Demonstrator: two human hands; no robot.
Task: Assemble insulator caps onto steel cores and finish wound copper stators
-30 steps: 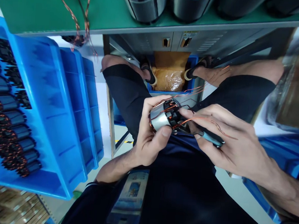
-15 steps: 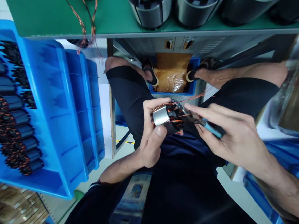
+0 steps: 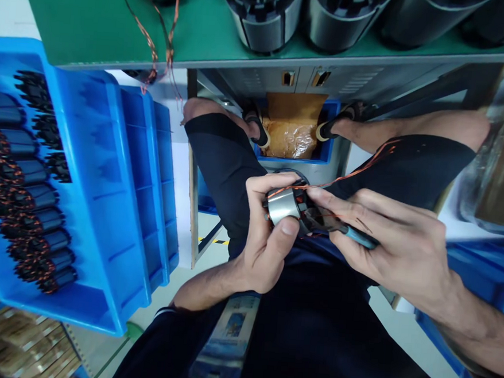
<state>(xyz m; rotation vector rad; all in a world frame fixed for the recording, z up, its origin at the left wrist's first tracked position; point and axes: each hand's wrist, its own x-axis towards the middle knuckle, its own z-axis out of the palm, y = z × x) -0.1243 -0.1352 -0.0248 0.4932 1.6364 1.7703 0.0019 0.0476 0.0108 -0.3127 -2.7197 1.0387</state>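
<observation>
My left hand (image 3: 265,242) is wrapped round a wound motor stator (image 3: 282,206), a silver ring with black ends, held above my lap. Orange copper wires (image 3: 357,169) run from its top out to the right, over my right hand's fingers and my thigh. My right hand (image 3: 395,236) grips a tool with a blue handle (image 3: 358,237). The tool's dark front end lies at the stator's right side, partly hidden by fingers and wires.
A green bench (image 3: 91,22) crosses the top, bearing several black-and-silver cylinders (image 3: 266,23). Stacked blue bins (image 3: 87,200) stand at the left, the nearest holding several wound stators. A blue box with brown wrapping (image 3: 292,137) is between my feet. Plastic sheeting (image 3: 477,170) is at the right.
The stator has turned in my left hand, and its copper wires now stretch further up and right. My right hand has shifted slightly with the tool. The whole view has moved a little.
</observation>
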